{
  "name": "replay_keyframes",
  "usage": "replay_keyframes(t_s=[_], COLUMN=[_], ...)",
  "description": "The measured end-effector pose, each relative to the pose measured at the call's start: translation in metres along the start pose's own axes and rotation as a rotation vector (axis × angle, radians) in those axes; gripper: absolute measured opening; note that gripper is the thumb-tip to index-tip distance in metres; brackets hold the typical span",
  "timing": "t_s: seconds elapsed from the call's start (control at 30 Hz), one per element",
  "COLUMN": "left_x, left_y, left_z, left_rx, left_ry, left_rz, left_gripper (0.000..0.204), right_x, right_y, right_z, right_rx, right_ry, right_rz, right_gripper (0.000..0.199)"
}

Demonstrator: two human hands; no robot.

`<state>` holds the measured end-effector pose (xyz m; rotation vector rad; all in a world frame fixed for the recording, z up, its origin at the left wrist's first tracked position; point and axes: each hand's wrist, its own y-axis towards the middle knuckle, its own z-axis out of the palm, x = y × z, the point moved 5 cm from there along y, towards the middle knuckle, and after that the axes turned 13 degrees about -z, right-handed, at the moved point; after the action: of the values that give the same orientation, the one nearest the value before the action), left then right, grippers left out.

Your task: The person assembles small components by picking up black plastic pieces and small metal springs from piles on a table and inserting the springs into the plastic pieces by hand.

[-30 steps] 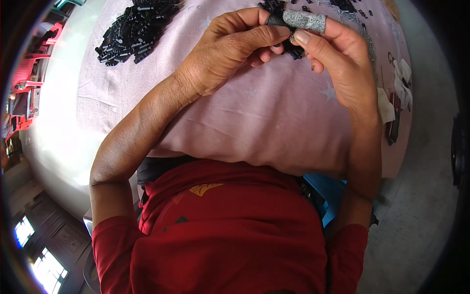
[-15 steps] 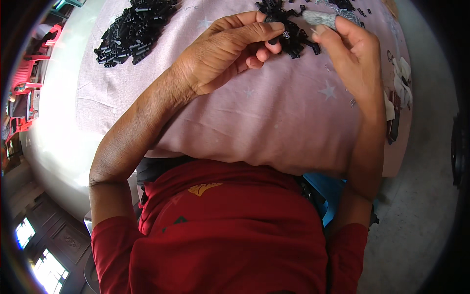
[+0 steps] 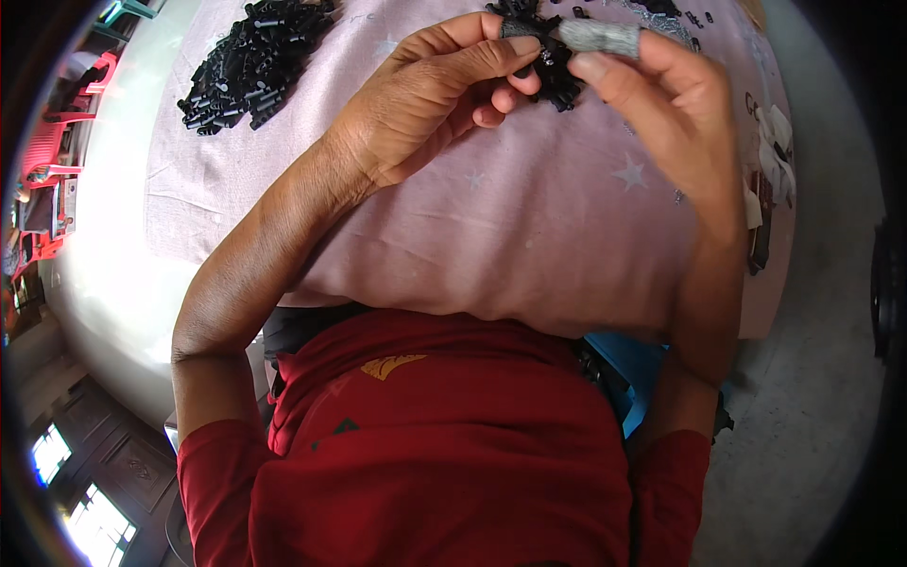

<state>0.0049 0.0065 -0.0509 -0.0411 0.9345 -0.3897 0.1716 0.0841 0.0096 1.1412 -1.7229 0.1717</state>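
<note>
My left hand is closed in a pinch over the far side of the table. Between its thumb and fingers is a small black plastic piece with a shiny metal bit at its end. A dark cover wraps its index fingertip. Close to its right, my right hand has thumb and index finger drawn together. A grey fabric finger cover sits on that index finger. What the right fingertips hold, if anything, is too small to make out. Behind both hands lies a pile of small black plastic parts, partly hidden.
A larger heap of black tubular parts lies at the far left on the pink star-patterned cloth. Silvery small metal pieces are spread at the far right. A white cloth-like item and a dark tool-like object lie along the right edge.
My right hand has moved left, its fingertips now nearer the piece in my left hand. A thin silvery bit seen earlier at its fingertips no longer shows. The left hand has barely moved.
</note>
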Motion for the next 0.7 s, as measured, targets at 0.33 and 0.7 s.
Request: replay_keyframes(t_s=[0.33, 0.7], left_x=[-0.013, 0.005], left_y=[0.012, -0.003], left_z=[0.006, -0.005], left_rx=[0.122, -0.093], left_ry=[0.107, -0.172], left_rz=[0.268, -0.069], left_gripper=[0.010, 0.009], right_x=[0.004, 0.006], right_y=[-0.006, -0.001], right_z=[0.024, -0.004], right_rx=[-0.240, -0.285], right_ry=[0.053, -0.477], right_rz=[0.072, -0.171], right_gripper=[0.020, 0.012])
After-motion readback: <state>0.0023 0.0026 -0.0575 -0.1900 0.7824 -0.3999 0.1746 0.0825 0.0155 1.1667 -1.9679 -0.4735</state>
